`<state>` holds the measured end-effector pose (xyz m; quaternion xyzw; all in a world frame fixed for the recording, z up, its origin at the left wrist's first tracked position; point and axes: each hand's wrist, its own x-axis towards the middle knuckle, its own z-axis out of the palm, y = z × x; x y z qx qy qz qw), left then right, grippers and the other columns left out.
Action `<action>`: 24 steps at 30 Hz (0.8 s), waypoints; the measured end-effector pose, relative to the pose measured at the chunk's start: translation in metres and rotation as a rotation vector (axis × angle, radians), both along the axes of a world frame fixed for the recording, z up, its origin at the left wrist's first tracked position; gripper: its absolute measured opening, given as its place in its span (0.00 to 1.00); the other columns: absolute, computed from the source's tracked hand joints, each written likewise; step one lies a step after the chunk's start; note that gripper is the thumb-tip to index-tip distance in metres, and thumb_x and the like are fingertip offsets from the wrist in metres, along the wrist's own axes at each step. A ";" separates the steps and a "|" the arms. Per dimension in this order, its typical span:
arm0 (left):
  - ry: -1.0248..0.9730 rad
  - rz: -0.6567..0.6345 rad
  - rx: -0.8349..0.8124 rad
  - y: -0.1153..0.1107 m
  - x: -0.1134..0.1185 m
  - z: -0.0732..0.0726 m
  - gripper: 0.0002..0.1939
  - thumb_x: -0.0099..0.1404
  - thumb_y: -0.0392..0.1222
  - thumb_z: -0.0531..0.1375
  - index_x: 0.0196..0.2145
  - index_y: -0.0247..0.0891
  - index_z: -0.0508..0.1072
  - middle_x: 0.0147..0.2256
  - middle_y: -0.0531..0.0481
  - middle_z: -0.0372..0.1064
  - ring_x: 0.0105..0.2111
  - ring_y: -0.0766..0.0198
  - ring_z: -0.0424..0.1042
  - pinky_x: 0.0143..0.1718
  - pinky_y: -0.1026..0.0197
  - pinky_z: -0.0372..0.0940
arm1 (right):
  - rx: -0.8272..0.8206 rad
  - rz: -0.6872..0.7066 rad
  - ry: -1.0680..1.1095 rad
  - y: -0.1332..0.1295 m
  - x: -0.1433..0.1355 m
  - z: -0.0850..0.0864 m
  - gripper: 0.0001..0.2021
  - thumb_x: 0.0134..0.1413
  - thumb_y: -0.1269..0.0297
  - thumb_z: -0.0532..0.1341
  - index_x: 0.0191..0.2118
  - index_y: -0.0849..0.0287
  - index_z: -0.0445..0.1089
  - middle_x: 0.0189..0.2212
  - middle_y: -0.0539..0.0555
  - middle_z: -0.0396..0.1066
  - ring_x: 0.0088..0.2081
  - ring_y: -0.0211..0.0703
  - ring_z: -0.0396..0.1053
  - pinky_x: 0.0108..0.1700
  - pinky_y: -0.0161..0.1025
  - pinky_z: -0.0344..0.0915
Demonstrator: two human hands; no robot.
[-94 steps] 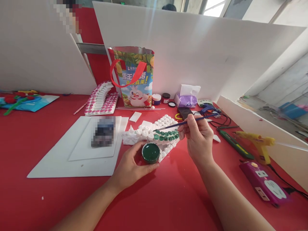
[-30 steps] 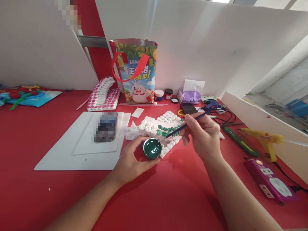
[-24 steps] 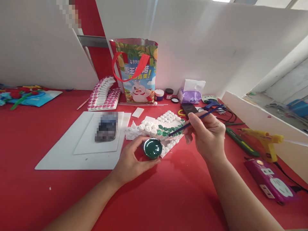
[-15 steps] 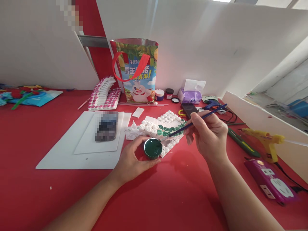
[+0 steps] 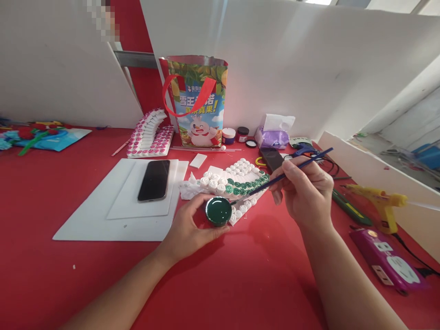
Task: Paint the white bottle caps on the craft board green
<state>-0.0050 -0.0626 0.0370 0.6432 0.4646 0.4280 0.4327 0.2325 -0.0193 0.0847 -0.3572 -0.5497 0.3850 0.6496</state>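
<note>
My left hand [image 5: 187, 224] is wrapped round a small round jar of dark green paint [image 5: 219, 211], tilted so its mouth faces me. Between the thumb and fingers of my right hand [image 5: 304, 188] is a blue paintbrush [image 5: 290, 171]. Its green-wetted tip is beside the jar's right rim; I cannot tell if they touch. Behind the jar lies a white curved piece covered with rosettes [image 5: 242, 167]. Some of its rosettes are painted green, the others white. The jar hides part of this piece.
A phone [image 5: 154, 180] lies on white boards [image 5: 89, 215] at left. Behind stand a pink-rosetted piece [image 5: 151, 135], a printed bag [image 5: 201, 110], paint jars [image 5: 228, 135] and a tissue pack [image 5: 274, 136]. At right are a yellow glue gun [image 5: 381, 201], a green cutter [image 5: 350, 208] and a purple power strip [image 5: 387, 261].
My right hand has moved slightly right with the paintbrush, and the brush tip has shifted a little right along the jar's rim. The left hand and jar stay nearly still.
</note>
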 end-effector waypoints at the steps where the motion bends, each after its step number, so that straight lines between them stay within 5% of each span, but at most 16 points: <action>1: 0.000 0.002 0.004 0.000 0.000 0.000 0.22 0.55 0.48 0.74 0.45 0.42 0.75 0.46 0.49 0.77 0.49 0.54 0.75 0.53 0.56 0.70 | -0.003 0.013 0.000 0.000 -0.001 0.001 0.11 0.61 0.59 0.69 0.30 0.58 0.72 0.25 0.51 0.77 0.18 0.37 0.71 0.16 0.33 0.63; 12: -0.006 0.011 0.006 -0.001 -0.001 -0.001 0.22 0.55 0.48 0.74 0.45 0.42 0.75 0.45 0.48 0.77 0.48 0.55 0.75 0.53 0.55 0.70 | -0.056 0.164 -0.084 0.000 0.002 0.003 0.09 0.62 0.61 0.67 0.33 0.58 0.71 0.28 0.49 0.75 0.20 0.37 0.70 0.23 0.38 0.69; 24: -0.006 0.020 -0.024 0.000 -0.001 -0.001 0.23 0.54 0.48 0.74 0.44 0.42 0.75 0.44 0.48 0.77 0.48 0.54 0.75 0.53 0.54 0.71 | 0.002 0.114 0.003 0.001 0.001 0.007 0.07 0.60 0.64 0.68 0.31 0.58 0.73 0.27 0.51 0.78 0.18 0.39 0.71 0.20 0.38 0.67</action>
